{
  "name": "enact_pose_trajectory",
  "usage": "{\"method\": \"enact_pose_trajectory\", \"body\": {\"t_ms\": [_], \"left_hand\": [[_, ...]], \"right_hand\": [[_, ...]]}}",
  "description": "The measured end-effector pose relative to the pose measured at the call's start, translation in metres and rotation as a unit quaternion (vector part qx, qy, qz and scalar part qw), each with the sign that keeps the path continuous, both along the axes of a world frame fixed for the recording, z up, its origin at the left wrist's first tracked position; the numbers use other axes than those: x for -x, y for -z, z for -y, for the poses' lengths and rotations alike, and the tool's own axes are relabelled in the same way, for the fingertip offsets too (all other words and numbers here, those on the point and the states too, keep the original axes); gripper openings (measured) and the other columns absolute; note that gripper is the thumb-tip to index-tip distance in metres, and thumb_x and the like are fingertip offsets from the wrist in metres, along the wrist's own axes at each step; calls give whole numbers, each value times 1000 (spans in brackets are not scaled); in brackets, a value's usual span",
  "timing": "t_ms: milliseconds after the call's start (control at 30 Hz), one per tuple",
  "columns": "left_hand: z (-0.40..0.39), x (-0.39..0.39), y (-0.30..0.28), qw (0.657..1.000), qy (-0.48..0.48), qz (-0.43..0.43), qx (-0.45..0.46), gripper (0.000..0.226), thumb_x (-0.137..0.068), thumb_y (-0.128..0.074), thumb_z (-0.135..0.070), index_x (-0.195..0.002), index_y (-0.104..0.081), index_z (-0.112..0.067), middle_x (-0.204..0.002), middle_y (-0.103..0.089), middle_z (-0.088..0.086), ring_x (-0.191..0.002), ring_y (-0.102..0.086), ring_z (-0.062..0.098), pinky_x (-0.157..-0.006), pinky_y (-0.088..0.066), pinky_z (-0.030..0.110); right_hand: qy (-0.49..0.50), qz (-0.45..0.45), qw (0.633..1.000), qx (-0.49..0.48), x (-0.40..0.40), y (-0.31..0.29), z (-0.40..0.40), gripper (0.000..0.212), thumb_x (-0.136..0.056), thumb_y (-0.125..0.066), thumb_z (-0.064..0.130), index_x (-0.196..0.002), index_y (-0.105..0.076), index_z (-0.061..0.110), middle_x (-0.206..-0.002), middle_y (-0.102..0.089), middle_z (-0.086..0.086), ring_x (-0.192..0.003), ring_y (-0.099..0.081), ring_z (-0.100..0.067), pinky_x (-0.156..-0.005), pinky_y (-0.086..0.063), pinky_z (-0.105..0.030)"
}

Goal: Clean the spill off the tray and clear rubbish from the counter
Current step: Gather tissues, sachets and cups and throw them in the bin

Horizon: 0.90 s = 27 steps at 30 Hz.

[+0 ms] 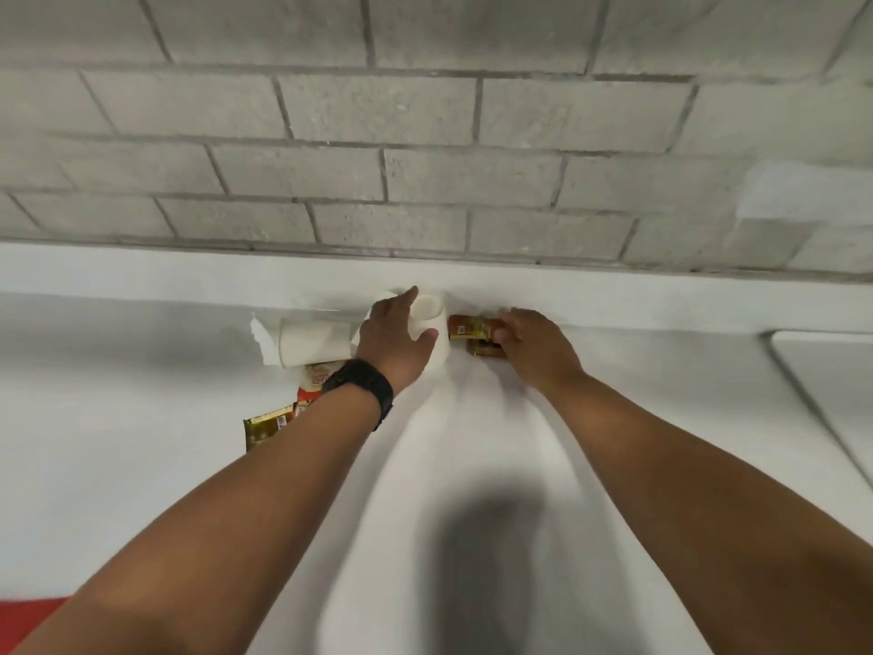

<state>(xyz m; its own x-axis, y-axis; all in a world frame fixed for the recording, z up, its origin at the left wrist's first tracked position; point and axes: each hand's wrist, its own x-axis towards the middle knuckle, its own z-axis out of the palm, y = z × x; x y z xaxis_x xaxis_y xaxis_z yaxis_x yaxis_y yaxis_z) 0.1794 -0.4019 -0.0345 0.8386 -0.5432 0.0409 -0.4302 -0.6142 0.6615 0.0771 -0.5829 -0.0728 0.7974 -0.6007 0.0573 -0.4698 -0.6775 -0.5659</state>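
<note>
My left hand (397,335) grips a white paper cup (427,319) lying on its side at the back of the white counter (472,442). My right hand (534,345) pinches a gold-brown wrapper (470,327) just right of the cup. A paper towel roll (309,342) lies on its side left of my left hand, a loose sheet hanging off its end. Behind my left wrist, which wears a black watch, lie a red-and-white wrapper (314,378) and another gold wrapper (267,427). No tray is in view.
A grey block wall (425,134) rises behind a white ledge at the counter's back. A recessed edge, perhaps a sink (822,371), sits at the far right. A red surface (28,616) shows at the bottom left corner.
</note>
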Motion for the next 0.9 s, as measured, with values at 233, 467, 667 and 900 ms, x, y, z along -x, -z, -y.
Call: {"method": "enact_pose_trajectory", "body": {"t_ms": [233, 467, 667, 900], "left_hand": [[0, 0, 19, 998, 41, 53, 9, 58, -84, -65, -38, -136, -44, -24, -138, -45, 3, -130, -40, 20, -110, -29, 31], [-3, 27, 16, 997, 15, 13, 71, 47, -81, -69, -32, -121, -47, -22, -126, -46, 0, -100, -52, 15, -83, -38, 21], [-22, 57, 18, 996, 25, 2, 87, 47, -79, -71, -34, -118, -46, -23, -118, -44, -3, -92, -52, 16, -79, -40, 23], [-43, 98, 12, 989, 14, -42, 143, 46, -77, -73, -31, -115, -47, -25, -119, -49, -1, -99, -53, 14, -84, -47, 28]], "right_hand": [[9, -125, 984, 128, 5, 18, -6, 47, -86, -48, 44, -132, -48, 36, -122, -52, 3, -115, -46, -25, -92, -37, -39], [25, -199, 969, 148, 25, 3, -17, 31, -89, -55, 35, -118, -61, 25, -107, -49, -5, -105, -45, -27, -81, -39, -34], [24, -199, 975, 100, 69, 1, -34, 40, -86, -60, 44, -123, -54, 33, -125, -48, -2, -116, -42, -26, -90, -36, -37], [22, -160, 979, 127, 129, -3, -58, 41, -81, -63, 40, -117, -50, 27, -109, -53, -3, -103, -50, -26, -80, -42, -37]]}}
